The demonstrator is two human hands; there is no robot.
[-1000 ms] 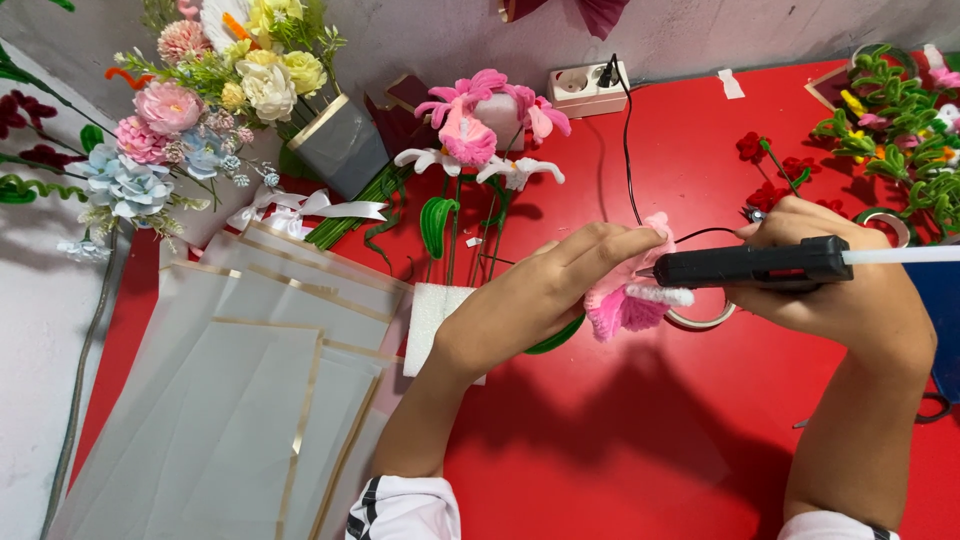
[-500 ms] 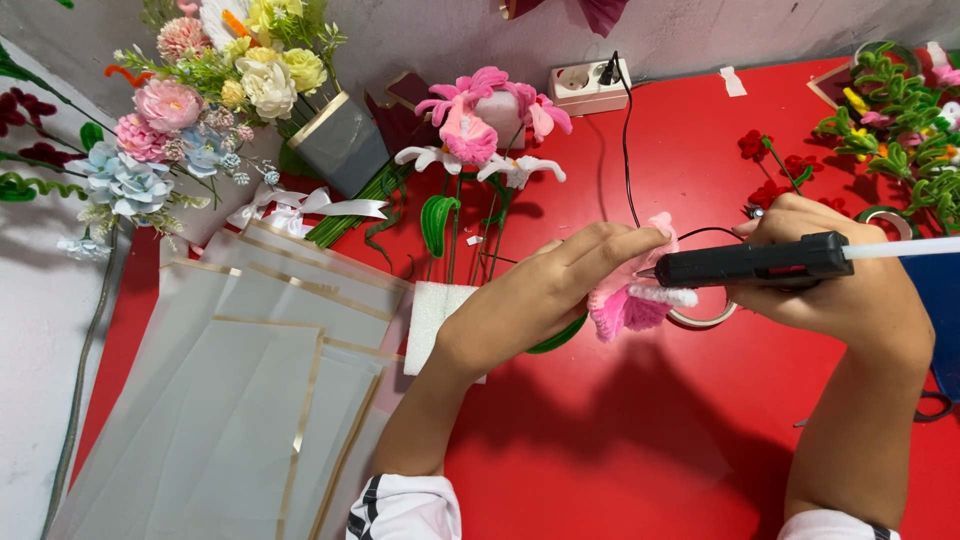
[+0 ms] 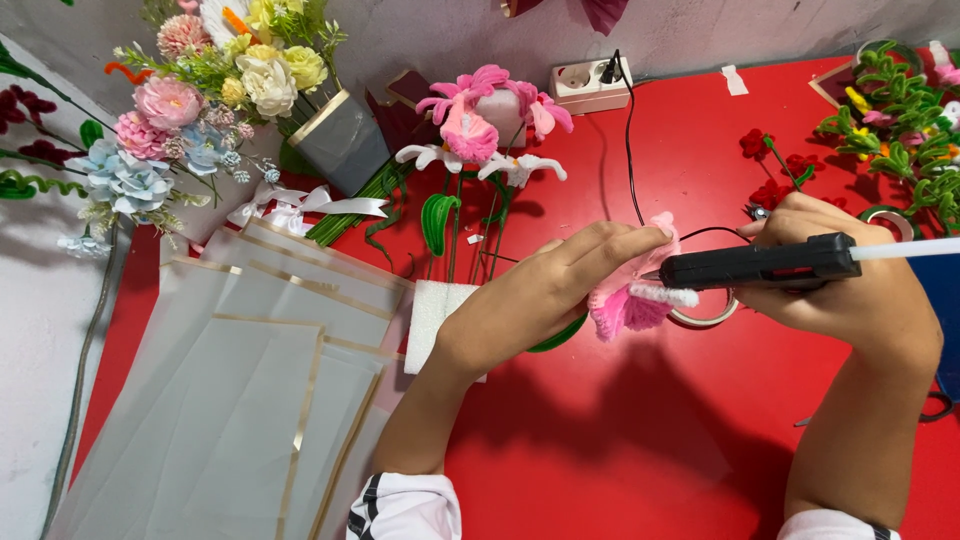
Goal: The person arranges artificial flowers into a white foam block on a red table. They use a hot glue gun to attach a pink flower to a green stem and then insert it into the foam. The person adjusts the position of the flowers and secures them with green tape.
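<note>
My left hand grips a fuzzy pink pipe-cleaner flower above the red table. My right hand is closed around a black glue gun held level, with a white glue stick sticking out of its back end. The gun's nozzle points left and touches the flower beside a white fuzzy piece. A roll of tape lies on the table just under the flower.
Translucent wrapping sheets with gold edges lie at the left. A bouquet stands at the back left, pink and white pipe-cleaner flowers in a white foam block. A white power strip and black cord sit behind; green stems right.
Both hands and the glue gun have stayed almost in place; the left fingers shifted slightly on the pink flower.
</note>
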